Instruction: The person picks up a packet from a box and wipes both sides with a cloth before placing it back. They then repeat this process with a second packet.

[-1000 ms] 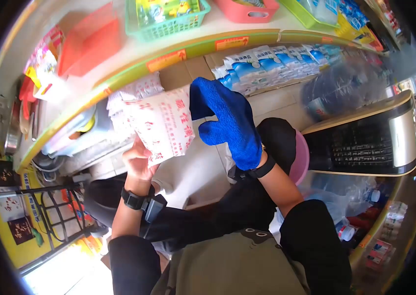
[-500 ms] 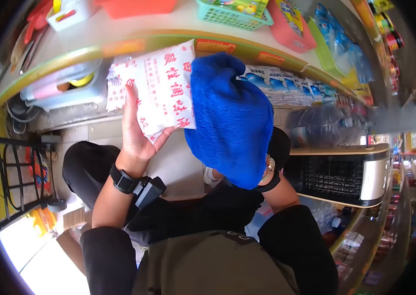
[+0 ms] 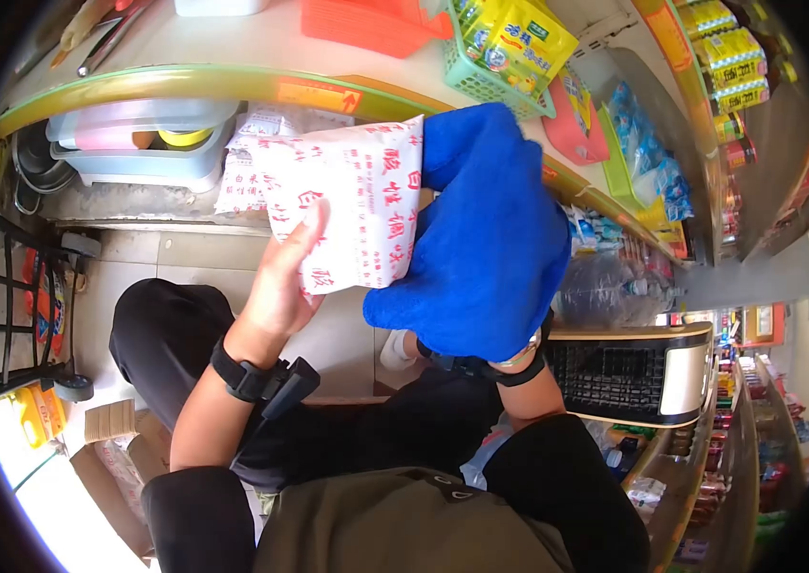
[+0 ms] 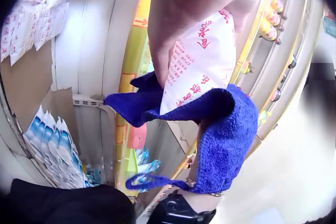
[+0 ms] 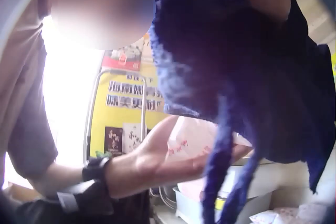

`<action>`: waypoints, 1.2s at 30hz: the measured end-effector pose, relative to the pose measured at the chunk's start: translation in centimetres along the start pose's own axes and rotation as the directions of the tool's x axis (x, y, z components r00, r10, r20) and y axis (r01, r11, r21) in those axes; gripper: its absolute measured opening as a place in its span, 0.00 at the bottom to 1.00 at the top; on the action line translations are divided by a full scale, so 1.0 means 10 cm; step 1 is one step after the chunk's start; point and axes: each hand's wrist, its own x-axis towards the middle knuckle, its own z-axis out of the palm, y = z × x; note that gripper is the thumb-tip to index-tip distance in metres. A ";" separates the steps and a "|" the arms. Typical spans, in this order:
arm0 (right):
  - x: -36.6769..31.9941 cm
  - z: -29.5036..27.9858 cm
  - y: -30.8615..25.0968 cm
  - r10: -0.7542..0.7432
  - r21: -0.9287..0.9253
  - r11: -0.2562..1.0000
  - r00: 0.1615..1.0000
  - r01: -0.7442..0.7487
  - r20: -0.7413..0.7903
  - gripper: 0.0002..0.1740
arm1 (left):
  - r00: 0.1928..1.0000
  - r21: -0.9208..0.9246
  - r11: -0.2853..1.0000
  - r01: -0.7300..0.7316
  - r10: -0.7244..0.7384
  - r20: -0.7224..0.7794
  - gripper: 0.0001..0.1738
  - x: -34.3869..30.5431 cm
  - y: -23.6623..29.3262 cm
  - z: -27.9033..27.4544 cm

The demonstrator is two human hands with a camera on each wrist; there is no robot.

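We're gripping the white packet [image 3: 347, 215] steady with the left hand [image 3: 280, 286] — the mitted right hand [image 3: 490, 248] is clamping its edge, likely for wiping.

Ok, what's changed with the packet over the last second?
The blue cloth on the right hand slid down the white packet, from its upper right corner to wrap its lower right edge. The left hand still holds the packet from the left.
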 end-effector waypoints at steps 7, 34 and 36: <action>-0.23 0.69 0.21 -0.235 -0.049 0.972 0.953 0.230 -0.192 0.40 | 0.975 0.335 0.916 -0.219 0.215 0.049 0.19 -0.05 -0.13 0.04; -0.23 0.98 1.33 -0.369 0.141 0.905 0.906 0.401 -0.207 0.31 | 0.969 0.485 0.852 0.199 -0.096 -0.228 0.16 0.18 -0.51 -0.05; -0.32 1.01 1.13 -0.211 0.386 0.872 0.942 0.302 -0.260 0.12 | 0.987 0.604 0.784 0.146 -0.070 -0.148 0.14 0.19 -0.59 -0.11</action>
